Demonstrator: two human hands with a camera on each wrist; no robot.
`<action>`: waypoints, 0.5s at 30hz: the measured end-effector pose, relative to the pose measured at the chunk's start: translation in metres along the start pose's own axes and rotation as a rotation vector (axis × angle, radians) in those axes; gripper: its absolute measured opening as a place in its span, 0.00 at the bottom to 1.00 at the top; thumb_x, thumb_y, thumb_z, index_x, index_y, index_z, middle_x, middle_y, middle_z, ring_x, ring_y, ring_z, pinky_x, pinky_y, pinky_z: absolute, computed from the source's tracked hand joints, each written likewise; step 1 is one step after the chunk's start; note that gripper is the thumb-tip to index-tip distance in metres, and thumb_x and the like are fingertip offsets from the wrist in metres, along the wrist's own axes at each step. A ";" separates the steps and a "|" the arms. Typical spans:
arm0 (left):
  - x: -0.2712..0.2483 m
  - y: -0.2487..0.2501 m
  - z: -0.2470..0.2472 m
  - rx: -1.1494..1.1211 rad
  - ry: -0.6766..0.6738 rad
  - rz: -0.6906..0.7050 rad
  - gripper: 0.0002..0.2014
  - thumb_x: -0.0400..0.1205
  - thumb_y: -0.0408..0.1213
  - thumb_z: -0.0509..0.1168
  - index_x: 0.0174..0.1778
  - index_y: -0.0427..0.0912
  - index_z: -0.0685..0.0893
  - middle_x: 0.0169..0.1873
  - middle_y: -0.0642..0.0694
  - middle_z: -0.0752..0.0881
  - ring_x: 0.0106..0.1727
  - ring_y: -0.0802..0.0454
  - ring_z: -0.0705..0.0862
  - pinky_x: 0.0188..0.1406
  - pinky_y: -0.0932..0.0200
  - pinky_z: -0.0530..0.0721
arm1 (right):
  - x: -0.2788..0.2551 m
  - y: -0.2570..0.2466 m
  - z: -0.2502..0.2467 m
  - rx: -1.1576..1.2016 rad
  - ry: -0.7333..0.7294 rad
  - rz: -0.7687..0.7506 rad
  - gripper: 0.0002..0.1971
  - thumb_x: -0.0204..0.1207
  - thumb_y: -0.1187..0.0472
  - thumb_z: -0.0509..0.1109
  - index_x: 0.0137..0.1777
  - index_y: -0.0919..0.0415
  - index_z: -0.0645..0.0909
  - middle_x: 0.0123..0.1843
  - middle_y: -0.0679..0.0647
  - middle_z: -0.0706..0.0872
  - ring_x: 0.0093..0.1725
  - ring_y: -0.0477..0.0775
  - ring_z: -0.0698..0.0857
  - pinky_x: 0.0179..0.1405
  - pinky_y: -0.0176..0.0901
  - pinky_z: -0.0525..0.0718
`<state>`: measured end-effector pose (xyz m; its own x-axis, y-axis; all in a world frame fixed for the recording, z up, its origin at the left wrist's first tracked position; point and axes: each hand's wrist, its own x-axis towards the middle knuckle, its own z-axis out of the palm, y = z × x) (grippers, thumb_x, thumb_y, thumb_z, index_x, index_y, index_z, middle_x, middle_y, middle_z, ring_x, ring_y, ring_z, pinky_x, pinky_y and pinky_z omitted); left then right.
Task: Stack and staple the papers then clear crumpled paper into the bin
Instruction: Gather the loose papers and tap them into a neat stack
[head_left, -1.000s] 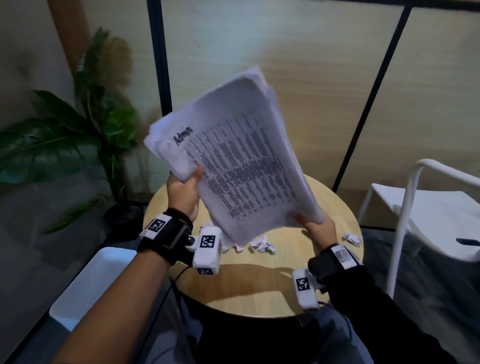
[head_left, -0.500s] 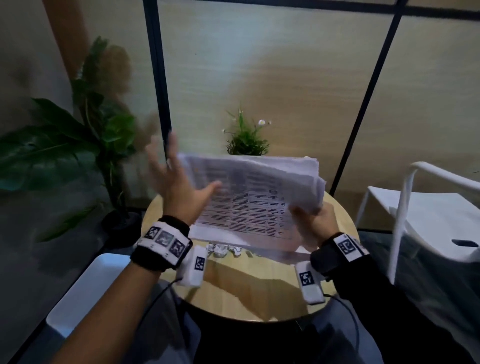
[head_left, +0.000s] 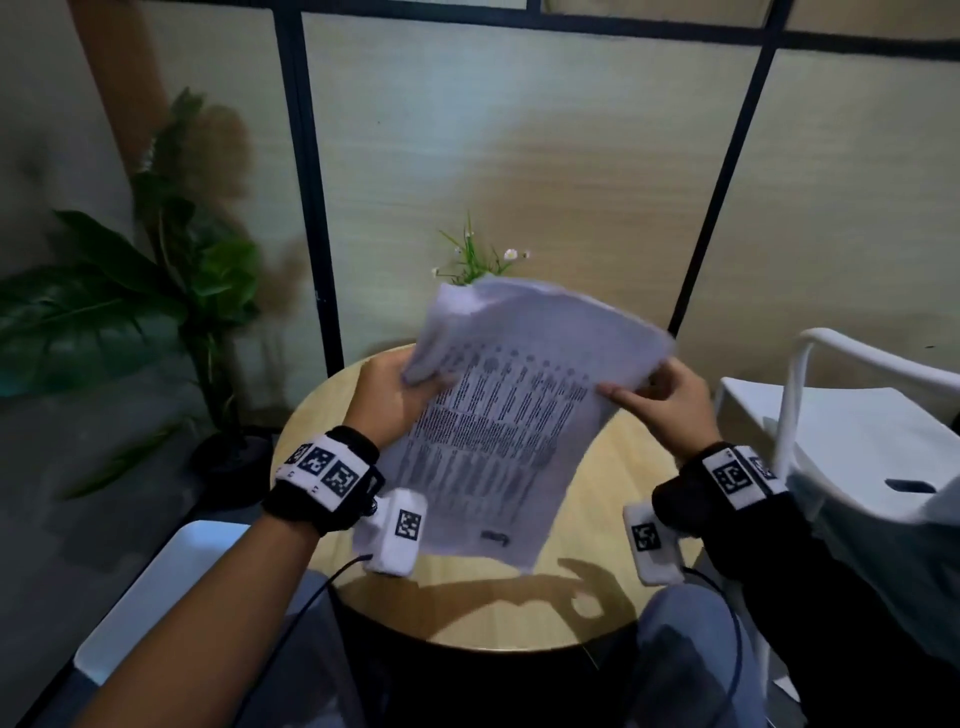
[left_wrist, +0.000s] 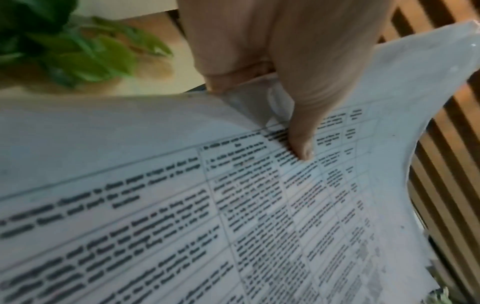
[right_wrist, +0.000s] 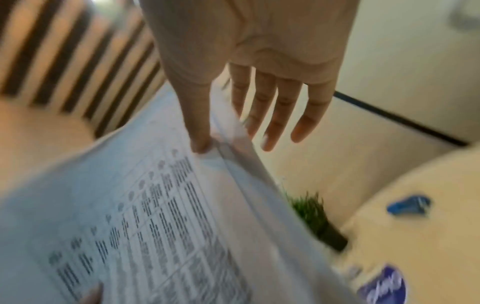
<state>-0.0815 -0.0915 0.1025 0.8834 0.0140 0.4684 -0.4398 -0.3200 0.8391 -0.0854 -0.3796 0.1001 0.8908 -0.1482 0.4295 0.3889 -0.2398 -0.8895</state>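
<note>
Left hand (head_left: 387, 400) fingers (left_wrist: 301, 142) curl round the far-left edge of the white printed paper stack (head_left: 498, 415), thumb pressed on the top sheet, other fingers hidden under it. Right hand (head_left: 670, 410) pinches the stack's right edge: thumb on the printed face, index behind, other three fingers (right_wrist: 275, 115) straight and spread off the paper. Stack is held in the air over the round light-wood tabletop (head_left: 597, 499), tilted, bowed between the hands, printed table face up, near edge drooping toward the person.

Versus half a second ago: left hand was open and off the sheets, now grips them; the stack lay roughly level in the right hand, now turned lengthwise and slanted. A second ago it stood raised high, heading at top left; heading now at the near end.

Right wrist view: blurred blue object (right_wrist: 407, 204) on the tabletop. Small grass plant with white flowers (head_left: 475, 257) behind the stack, big leafy plant (head_left: 156, 291) left, white chair (head_left: 852, 431) right.
</note>
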 end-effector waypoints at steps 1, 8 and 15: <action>0.000 -0.002 0.000 -0.065 0.030 -0.054 0.09 0.73 0.31 0.74 0.30 0.33 0.82 0.25 0.47 0.81 0.30 0.56 0.76 0.31 0.64 0.76 | -0.004 0.003 0.003 0.134 -0.009 0.083 0.22 0.62 0.65 0.81 0.57 0.60 0.81 0.53 0.57 0.88 0.50 0.52 0.87 0.41 0.33 0.87; -0.021 -0.016 0.018 -0.206 -0.030 -0.163 0.12 0.71 0.29 0.75 0.47 0.46 0.85 0.41 0.50 0.88 0.38 0.66 0.88 0.45 0.66 0.89 | -0.022 0.003 0.048 0.353 -0.007 0.196 0.17 0.58 0.73 0.81 0.48 0.63 0.86 0.42 0.53 0.93 0.43 0.53 0.91 0.49 0.50 0.90; -0.027 -0.043 0.013 -0.258 0.071 -0.294 0.25 0.68 0.27 0.78 0.61 0.38 0.81 0.49 0.49 0.87 0.46 0.61 0.87 0.51 0.58 0.87 | -0.026 0.027 0.055 0.213 -0.041 0.273 0.23 0.56 0.72 0.84 0.53 0.66 0.84 0.49 0.58 0.90 0.49 0.58 0.89 0.48 0.50 0.90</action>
<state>-0.0846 -0.0909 0.0498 0.9683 0.1382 0.2081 -0.2039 -0.0444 0.9780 -0.0852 -0.3297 0.0566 0.9759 -0.1394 0.1681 0.1712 0.0102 -0.9852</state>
